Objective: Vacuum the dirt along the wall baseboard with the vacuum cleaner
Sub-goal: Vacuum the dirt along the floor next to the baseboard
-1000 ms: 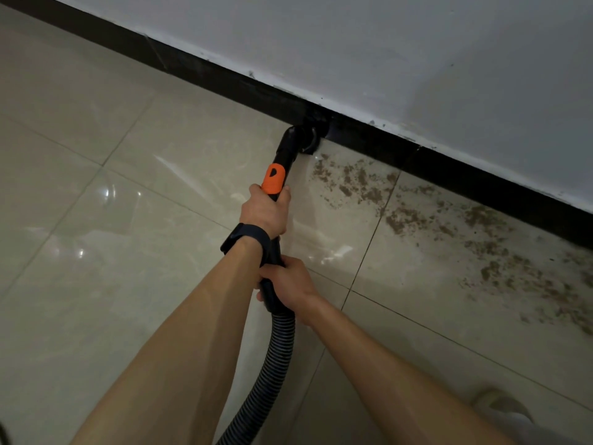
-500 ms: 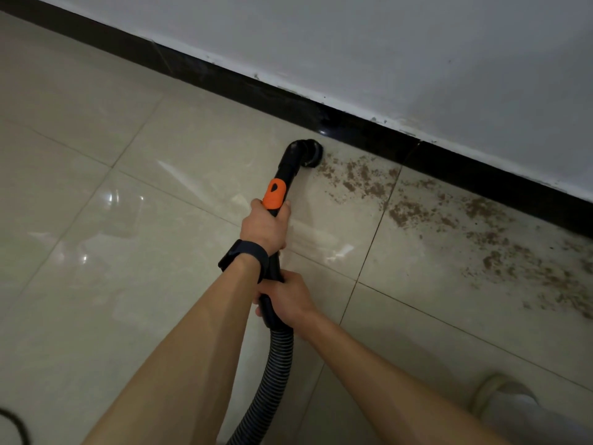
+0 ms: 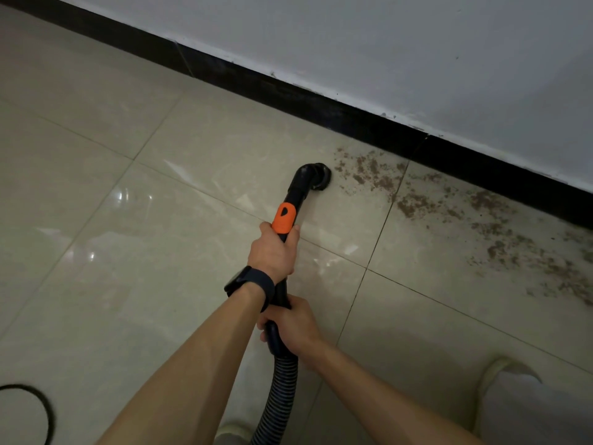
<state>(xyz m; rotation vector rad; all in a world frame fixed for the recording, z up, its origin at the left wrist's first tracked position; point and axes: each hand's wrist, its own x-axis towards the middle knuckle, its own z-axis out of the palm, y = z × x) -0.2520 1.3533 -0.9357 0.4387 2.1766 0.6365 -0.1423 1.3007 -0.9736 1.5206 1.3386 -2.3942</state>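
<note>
A black vacuum wand (image 3: 296, 194) with an orange slider ends in a round nozzle (image 3: 319, 179) that sits on the tile, short of the black baseboard (image 3: 369, 123). Brown dirt (image 3: 449, 210) is scattered to the right of the nozzle along the baseboard. My left hand (image 3: 272, 252), with a dark watch on the wrist, grips the wand just below the orange part. My right hand (image 3: 295, 326) grips the black handle where the ribbed hose (image 3: 279, 390) begins.
A pale wall (image 3: 417, 53) rises above the baseboard. Glossy beige tiles (image 3: 128, 252) spread to the left. A black cable loop (image 3: 32, 403) lies at the bottom left. A light shoe (image 3: 500, 377) stands at the bottom right, another (image 3: 231, 435) by the hose.
The nozzle has pulled back from the baseboard toward me and now sits on the open tile, left of the dirt. Both hands keep their grip.
</note>
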